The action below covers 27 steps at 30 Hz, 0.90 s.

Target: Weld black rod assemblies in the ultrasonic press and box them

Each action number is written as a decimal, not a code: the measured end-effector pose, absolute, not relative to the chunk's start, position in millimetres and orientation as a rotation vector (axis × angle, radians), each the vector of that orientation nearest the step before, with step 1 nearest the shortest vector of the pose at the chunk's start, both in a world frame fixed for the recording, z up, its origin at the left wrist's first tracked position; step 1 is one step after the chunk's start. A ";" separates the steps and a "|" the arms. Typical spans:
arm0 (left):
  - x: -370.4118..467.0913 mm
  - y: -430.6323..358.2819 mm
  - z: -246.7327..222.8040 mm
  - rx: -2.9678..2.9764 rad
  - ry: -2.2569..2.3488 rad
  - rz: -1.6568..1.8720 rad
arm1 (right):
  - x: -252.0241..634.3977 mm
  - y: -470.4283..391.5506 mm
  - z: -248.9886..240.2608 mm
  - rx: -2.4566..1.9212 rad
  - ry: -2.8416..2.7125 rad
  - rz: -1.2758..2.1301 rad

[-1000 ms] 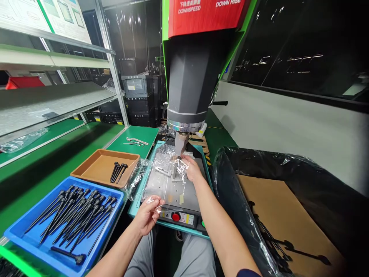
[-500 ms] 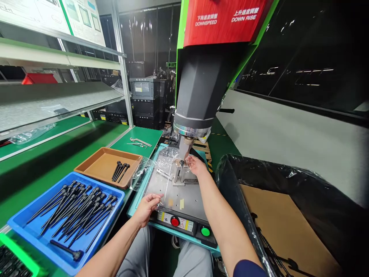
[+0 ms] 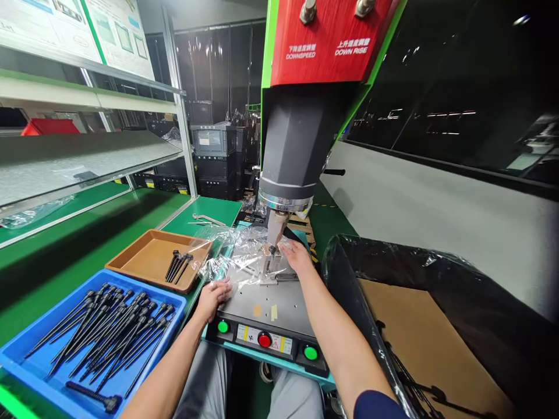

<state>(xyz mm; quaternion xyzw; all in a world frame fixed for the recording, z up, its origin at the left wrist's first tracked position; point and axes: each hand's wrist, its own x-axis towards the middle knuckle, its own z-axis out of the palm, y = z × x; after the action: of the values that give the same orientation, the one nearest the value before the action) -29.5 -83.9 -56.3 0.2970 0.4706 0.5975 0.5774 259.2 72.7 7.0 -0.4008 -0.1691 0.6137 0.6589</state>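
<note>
At the left edge of the press's metal plate (image 3: pixel 286 299), my left hand (image 3: pixel 213 298) has its fingers curled in at the edge of a clear plastic film (image 3: pixel 227 250). That film lies crumpled between the brown tray and the fixture. My right hand (image 3: pixel 297 256) is beside the small metal fixture (image 3: pixel 271 265), its fingers stretched out and apart, with no object visible in them. A black part with a knobbed head (image 3: pixel 272 250) stands in the fixture, directly under the grey press horn (image 3: pixel 276 227). The fingertips of my right hand come close to it; contact is unclear.
A blue tray (image 3: pixel 21 358) holds many black rods with knobbed heads; a brown tray (image 3: pixel 140 247) holds several more. Green buttons (image 3: pixel 310 353) flank a red button (image 3: pixel 264 340) on the front panel. At right stands a black-lined box (image 3: pixel 349 273) with cardboard and black parts.
My left hand has moved left and slightly up from the plate's front, uncovering the left green button. The film has shifted left and bunched up. My right hand stays by the fixture, fingers straighter.
</note>
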 end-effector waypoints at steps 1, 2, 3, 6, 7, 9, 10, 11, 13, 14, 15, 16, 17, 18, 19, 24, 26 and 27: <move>-28.8 -85.0 -58.8 0.603 1.050 1.401 | 260.2 72.3 7.4 -0.905 -0.381 1.392; -28.5 -85.8 -60.4 0.550 1.024 1.407 | 261.1 72.2 8.3 -0.903 -0.381 1.396; -28.8 -86.2 -61.1 0.526 1.018 1.415 | 261.5 72.2 9.6 -0.901 -0.381 1.400; -31.6 -85.7 -61.5 0.469 1.045 1.440 | 260.5 72.7 13.7 -0.901 -0.378 1.414; -32.7 -85.4 -62.0 0.466 1.052 1.445 | 259.4 72.8 14.7 -0.904 -0.375 1.417; -34.3 -85.6 -64.3 0.471 1.058 1.443 | 256.8 72.7 15.7 -0.911 -0.362 1.419; -34.6 -86.1 -66.1 0.476 1.062 1.437 | 255.3 72.3 15.8 -0.917 -0.356 1.417; -34.8 -87.1 -68.1 0.482 1.065 1.429 | 253.9 71.7 15.7 -0.923 -0.349 1.414; -34.6 -89.7 -71.7 0.495 1.068 1.415 | 251.1 70.3 15.7 -0.937 -0.337 1.401; -34.5 -91.3 -72.9 0.500 1.070 1.411 | 249.7 69.7 15.9 -0.942 -0.332 1.392; -34.4 -92.9 -73.4 0.503 1.073 1.408 | 248.4 69.5 16.5 -0.947 -0.326 1.381; -34.4 -94.5 -72.9 0.504 1.077 1.407 | 247.0 69.9 17.5 -0.953 -0.318 1.369; -34.4 -95.8 -71.5 0.507 1.077 1.408 | 245.6 71.2 18.9 -0.958 -0.310 1.358; -34.5 -96.9 -69.4 0.510 1.073 1.411 | 244.1 73.2 20.7 -0.963 -0.301 1.348; -34.5 -97.8 -66.7 0.515 1.060 1.417 | 242.4 76.0 22.7 -0.969 -0.293 1.339; -33.3 -98.0 -56.5 0.550 1.008 1.442 | 233.9 92.3 29.3 -1.036 -0.270 1.316; -32.2 -97.0 -57.2 0.555 1.032 1.431 | 231.9 95.6 28.0 -1.078 -0.274 1.318; -31.7 -96.8 -58.2 0.550 1.047 1.422 | 231.5 96.3 26.7 -1.098 -0.280 1.319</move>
<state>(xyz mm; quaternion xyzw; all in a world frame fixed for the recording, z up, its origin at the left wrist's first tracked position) -31.7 -96.8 -58.2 0.2376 0.4519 0.6139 0.6020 231.5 96.3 26.7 -0.4823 -0.1228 0.5794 0.6455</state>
